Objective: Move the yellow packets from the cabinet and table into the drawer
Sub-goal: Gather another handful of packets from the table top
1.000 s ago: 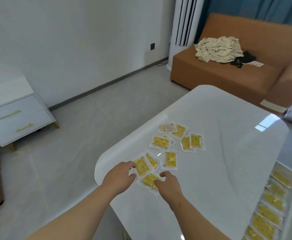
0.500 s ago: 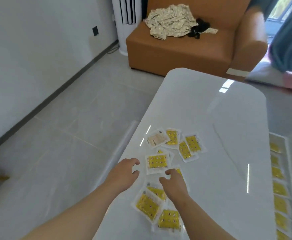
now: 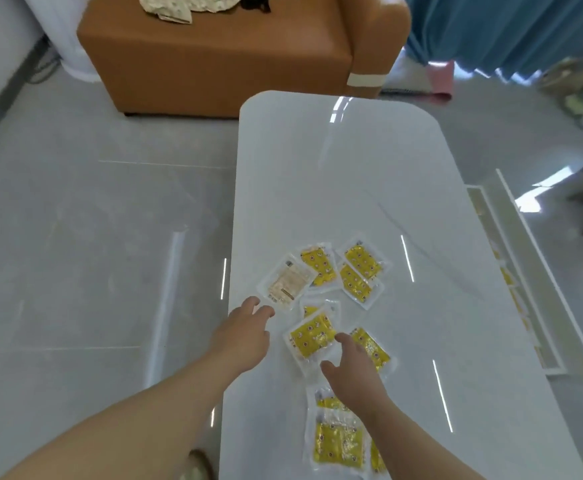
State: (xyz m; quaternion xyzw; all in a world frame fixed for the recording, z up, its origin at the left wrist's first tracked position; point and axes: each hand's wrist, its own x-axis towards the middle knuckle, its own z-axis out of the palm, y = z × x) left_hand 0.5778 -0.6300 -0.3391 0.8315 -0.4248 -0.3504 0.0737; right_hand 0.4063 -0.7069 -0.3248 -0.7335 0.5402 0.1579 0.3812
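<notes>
1. head view: left hand (image 3: 245, 336) open, empty, now at the table (image 3: 335, 174) edge beside a pale face-down packet (image 3: 287, 281).
2. right hand (image 3: 352, 372) open, holding nothing, fingers spread over one yellow packet (image 3: 312, 336).
3. packets (image 3: 338, 441) pulled near earlier lie under the right wrist; drawer (image 3: 522, 285) now right, open.
</notes>
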